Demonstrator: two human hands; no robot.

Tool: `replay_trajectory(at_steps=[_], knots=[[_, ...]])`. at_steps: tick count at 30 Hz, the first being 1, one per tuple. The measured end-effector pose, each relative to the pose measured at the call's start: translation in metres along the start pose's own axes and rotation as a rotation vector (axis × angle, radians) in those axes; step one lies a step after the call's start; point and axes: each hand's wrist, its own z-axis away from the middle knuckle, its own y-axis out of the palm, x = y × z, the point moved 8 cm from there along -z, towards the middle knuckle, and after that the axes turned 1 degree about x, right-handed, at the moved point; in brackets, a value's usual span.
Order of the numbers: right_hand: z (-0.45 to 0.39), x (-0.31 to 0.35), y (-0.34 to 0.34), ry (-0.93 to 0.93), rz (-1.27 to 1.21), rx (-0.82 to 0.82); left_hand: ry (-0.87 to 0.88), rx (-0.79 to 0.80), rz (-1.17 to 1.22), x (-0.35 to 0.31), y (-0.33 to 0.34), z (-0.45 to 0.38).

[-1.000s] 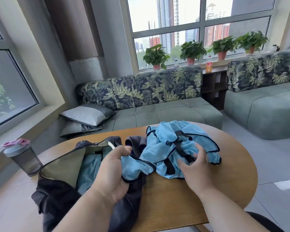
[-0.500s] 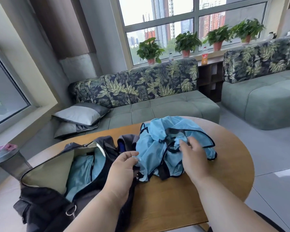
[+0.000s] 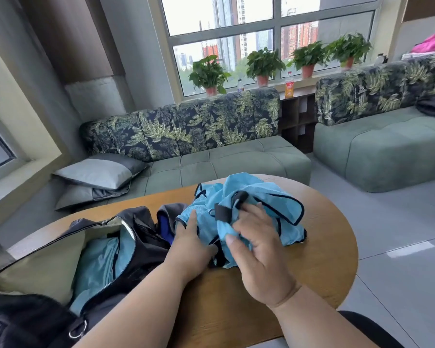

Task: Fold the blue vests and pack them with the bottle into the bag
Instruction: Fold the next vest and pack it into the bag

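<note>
A crumpled light blue vest with black trim lies bunched on the round wooden table. My right hand grips its near folds, fingers curled into the cloth. My left hand holds the vest's left edge beside the bag. The black bag lies unzipped at the left, its beige lining showing, with another blue vest inside it. The bottle is out of view.
A green sofa with leaf-print cushions stands behind the table, two grey pillows on its left end. A second sofa is at the right. Potted plants line the windowsill. Grey tiled floor lies to the right.
The view has swung right, so the bottle on the left sill has left the frame. Both hands have gathered the vest closer together, bunching it up more.
</note>
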Motion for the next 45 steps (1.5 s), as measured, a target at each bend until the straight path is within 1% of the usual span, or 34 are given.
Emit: replay_trajectory(at_steps=[2, 5, 6, 8, 9, 12, 13, 15, 17, 18, 19, 20, 22, 23, 24, 26, 28, 30, 31, 33, 35, 37, 39, 41, 42, 43, 45], knots=[[0.002, 0.007, 0.010, -0.001, 0.022, 0.082, 0.083, -0.086, -0.151, -0.008, -0.004, 0.010], [0.007, 0.017, 0.020, -0.003, -0.036, 0.150, 0.245, -0.133, -0.385, -0.028, -0.003, 0.037], [0.008, 0.021, 0.022, 0.000, -0.068, 0.162, 0.280, -0.152, -0.412, -0.034, -0.007, 0.047], [0.010, 0.030, 0.024, 0.021, -0.150, 0.174, 0.306, -0.229, -0.302, -0.044, -0.025, 0.065], [0.011, 0.036, 0.024, 0.028, -0.184, 0.173, 0.346, -0.280, -0.236, -0.048, -0.035, 0.073], [0.017, 0.044, 0.017, 0.092, -0.268, 0.116, 0.555, -0.430, -0.170, -0.053, -0.052, 0.083], [0.020, 0.042, 0.014, 0.148, -0.293, 0.086, 0.584, -0.435, -0.116, -0.051, -0.057, 0.084], [0.028, 0.030, 0.005, 0.271, -0.261, -0.012, 0.555, -0.398, 0.060, -0.049, -0.071, 0.088], [0.039, 0.009, -0.008, 0.403, -0.059, -0.116, 0.436, -0.330, 0.374, -0.041, -0.083, 0.092], [0.046, -0.004, -0.014, 0.476, 0.073, -0.116, 0.419, -0.333, 0.513, -0.038, -0.090, 0.096], [0.053, -0.016, -0.017, 0.548, 0.201, -0.063, 0.414, -0.361, 0.626, -0.035, -0.098, 0.100], [0.061, -0.029, -0.016, 0.608, 0.308, 0.032, 0.395, -0.373, 0.737, -0.031, -0.104, 0.103], [0.081, -0.050, -0.005, 0.738, 0.412, 0.246, 0.294, -0.341, 0.931, -0.020, -0.104, 0.105], [0.090, -0.058, 0.001, 0.809, 0.390, 0.297, 0.243, -0.309, 1.013, -0.013, -0.101, 0.107], [0.096, -0.061, 0.006, 0.863, 0.324, 0.298, 0.222, -0.267, 1.081, -0.008, -0.099, 0.108], [0.102, -0.062, 0.013, 0.945, 0.173, 0.219, 0.232, -0.154, 1.158, -0.004, -0.095, 0.112], [0.105, -0.052, 0.019, 1.010, 0.061, 0.172, 0.185, -0.046, 1.222, 0.005, -0.091, 0.113], [0.110, -0.045, 0.029, 1.088, -0.129, 0.124, 0.140, 0.014, 1.180, 0.012, -0.091, 0.120], [0.114, -0.040, 0.034, 1.147, -0.282, 0.065, 0.137, 0.028, 1.149, 0.015, -0.092, 0.122], [0.114, -0.031, 0.041, 1.212, -0.525, -0.059, 0.120, -0.016, 1.165, 0.025, -0.096, 0.128], [0.102, -0.019, 0.038, 1.177, -0.634, -0.132, 0.037, -0.097, 1.127, 0.042, -0.099, 0.131], [0.085, -0.008, 0.033, 1.124, -0.702, -0.168, -0.065, -0.152, 1.080, 0.056, -0.098, 0.132], [0.073, 0.000, 0.029, 1.095, -0.708, -0.172, -0.074, -0.200, 1.030, 0.061, -0.104, 0.137], [0.065, 0.001, 0.028, 1.075, -0.670, -0.156, -0.052, -0.262, 0.918, 0.062, -0.110, 0.137], [0.062, 0.004, 0.027, 1.070, -0.657, -0.149, -0.039, -0.286, 0.847, 0.061, -0.113, 0.138], [0.059, 0.006, 0.027, 1.068, -0.647, -0.140, -0.059, -0.344, 0.737, 0.063, -0.117, 0.141], [0.054, 0.013, 0.027, 1.053, -0.645, -0.090, -0.048, -0.464, 0.446, 0.059, -0.126, 0.151]])
